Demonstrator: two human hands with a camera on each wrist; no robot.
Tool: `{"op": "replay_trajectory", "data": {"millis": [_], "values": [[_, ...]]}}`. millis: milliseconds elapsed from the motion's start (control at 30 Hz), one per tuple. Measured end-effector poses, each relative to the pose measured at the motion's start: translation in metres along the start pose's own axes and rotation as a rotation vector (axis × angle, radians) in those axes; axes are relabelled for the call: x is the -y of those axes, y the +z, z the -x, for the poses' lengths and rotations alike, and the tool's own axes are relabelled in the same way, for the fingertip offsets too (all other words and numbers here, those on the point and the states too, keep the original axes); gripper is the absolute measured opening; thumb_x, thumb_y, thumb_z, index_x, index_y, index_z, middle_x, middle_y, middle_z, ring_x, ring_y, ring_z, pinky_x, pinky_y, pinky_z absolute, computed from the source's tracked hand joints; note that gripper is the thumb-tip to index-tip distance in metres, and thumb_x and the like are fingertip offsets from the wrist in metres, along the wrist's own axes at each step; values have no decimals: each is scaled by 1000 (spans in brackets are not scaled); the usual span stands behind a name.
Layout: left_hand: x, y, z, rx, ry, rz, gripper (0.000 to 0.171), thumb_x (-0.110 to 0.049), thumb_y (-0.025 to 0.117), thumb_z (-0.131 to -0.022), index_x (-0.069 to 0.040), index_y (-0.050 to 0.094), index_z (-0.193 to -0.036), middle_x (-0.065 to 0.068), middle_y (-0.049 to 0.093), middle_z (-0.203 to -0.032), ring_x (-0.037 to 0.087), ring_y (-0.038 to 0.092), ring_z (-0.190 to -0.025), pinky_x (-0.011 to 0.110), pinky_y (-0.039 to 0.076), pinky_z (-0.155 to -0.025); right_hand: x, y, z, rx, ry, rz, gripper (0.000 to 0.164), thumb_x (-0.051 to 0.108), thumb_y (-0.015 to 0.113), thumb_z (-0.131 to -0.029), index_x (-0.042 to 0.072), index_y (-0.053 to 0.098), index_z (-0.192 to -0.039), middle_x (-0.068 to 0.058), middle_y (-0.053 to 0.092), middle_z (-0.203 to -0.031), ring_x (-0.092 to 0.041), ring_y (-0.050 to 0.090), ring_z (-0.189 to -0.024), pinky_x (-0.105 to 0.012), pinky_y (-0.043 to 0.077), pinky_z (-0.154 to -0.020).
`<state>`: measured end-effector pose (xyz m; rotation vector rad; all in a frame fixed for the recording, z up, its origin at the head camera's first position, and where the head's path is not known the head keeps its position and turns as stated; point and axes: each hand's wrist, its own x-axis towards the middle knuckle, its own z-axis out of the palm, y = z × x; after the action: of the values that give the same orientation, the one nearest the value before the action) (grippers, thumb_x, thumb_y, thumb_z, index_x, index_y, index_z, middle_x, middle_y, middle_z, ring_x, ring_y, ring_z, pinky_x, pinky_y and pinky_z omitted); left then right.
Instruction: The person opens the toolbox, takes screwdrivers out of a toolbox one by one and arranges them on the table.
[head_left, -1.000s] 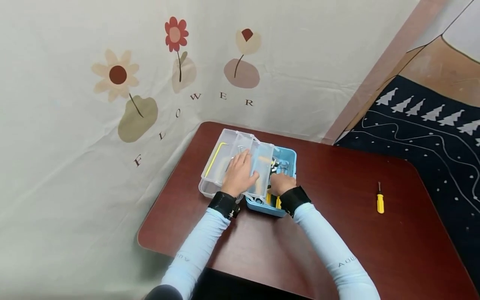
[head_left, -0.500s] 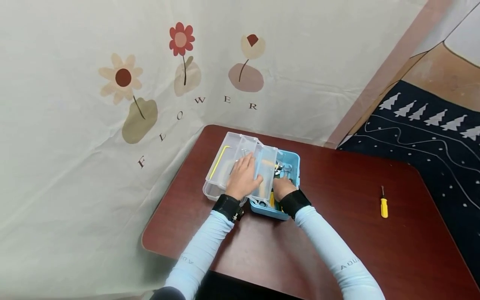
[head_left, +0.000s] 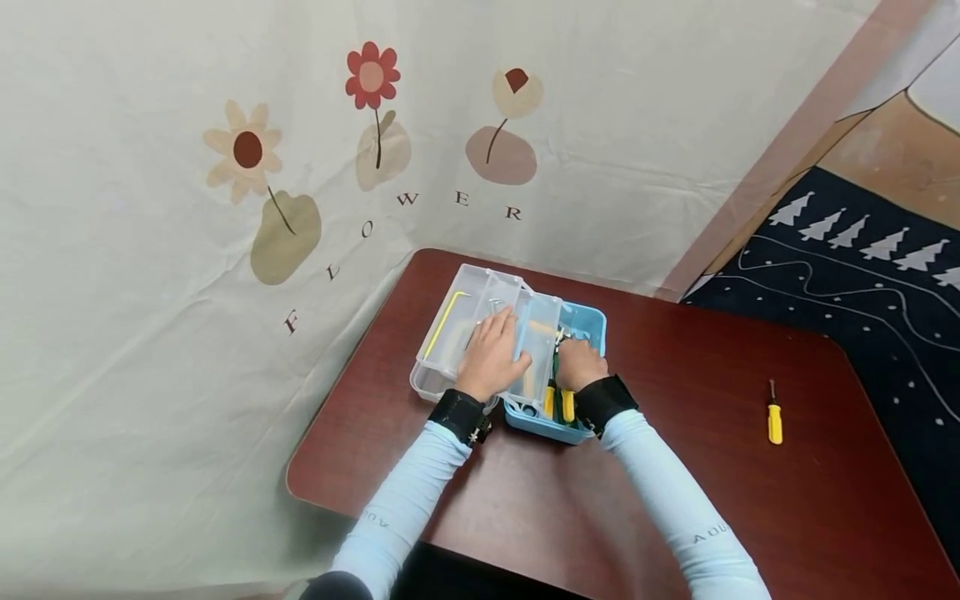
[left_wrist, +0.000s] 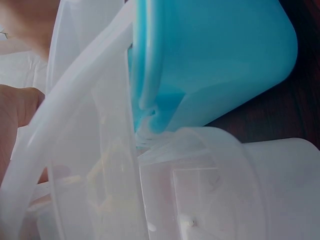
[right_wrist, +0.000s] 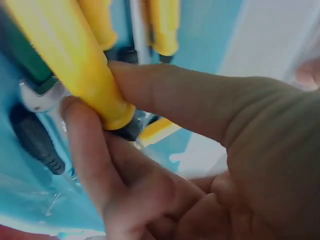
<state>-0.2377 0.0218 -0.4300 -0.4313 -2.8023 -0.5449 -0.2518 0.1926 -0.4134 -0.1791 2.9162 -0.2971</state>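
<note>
My left hand [head_left: 489, 358] rests on the clear plastic trays [head_left: 435, 377] at the left of a blue toolbox [head_left: 551, 429], its fingers straight. In the right wrist view, my right hand [right_wrist: 165, 165] pinches a yellow-handled tool [right_wrist: 82, 65] between thumb and fingers inside the box; the tool's far part is out of sight. Other yellow handles [right_wrist: 166, 30], a green-handled tool [right_wrist: 27, 57] and a dark grip [right_wrist: 37, 142] lie around it. The left wrist view shows the clear trays beside the blue toolbox wall [left_wrist: 225, 55].
A yellow hex key [head_left: 444, 327] lies in one clear tray. Far to the right on the red-brown table [head_left: 697, 358] is a yellow-handled screwdriver [head_left: 776, 423]. A curtain with printed flowers [head_left: 615, 183] hangs behind the table.
My right hand has shifted slightly up and to the right within the toolbox, baring more of the yellow handles below it. My left hand stays on the trays. The head view has shifted a little.
</note>
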Motion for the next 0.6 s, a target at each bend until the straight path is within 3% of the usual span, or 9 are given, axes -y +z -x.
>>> {"op": "replay_trajectory", "data": {"millis": [67,167,400,600], "values": [[0,0,0,3,3,0,64,-34,57,-90,-2,42,-144,10,31,-158,27,34,-143,43,28,-119,-1,-3,-1,-7,-10,14,16,12,65,-86,2,64,-99,-14,62,-82,-28,57,-66,-38,45,-56],[0,0,1,3,6,0,63,-33,57,-90,-3,42,-144,9,31,-158,26,34,-143,43,29,-119,-2,-5,-2,1,-1,8,14,17,59,-91,5,66,-94,-11,60,-77,-26,56,-67,-38,44,-57],[-1,0,1,-10,10,-6,63,-33,57,-89,-2,43,-142,10,33,-157,27,35,-142,43,30,-118,-8,-6,-6,-57,7,-69,31,17,42,-100,7,60,-78,-10,51,-71,-25,54,-64,-34,44,-51],[-2,1,1,-26,10,-16,64,-34,57,-89,-1,43,-142,11,34,-156,27,35,-142,42,29,-118,-24,-9,-10,-128,37,-173,49,31,27,-106,7,49,-68,-5,35,-58,-24,48,-50,-30,36,-42]]}}
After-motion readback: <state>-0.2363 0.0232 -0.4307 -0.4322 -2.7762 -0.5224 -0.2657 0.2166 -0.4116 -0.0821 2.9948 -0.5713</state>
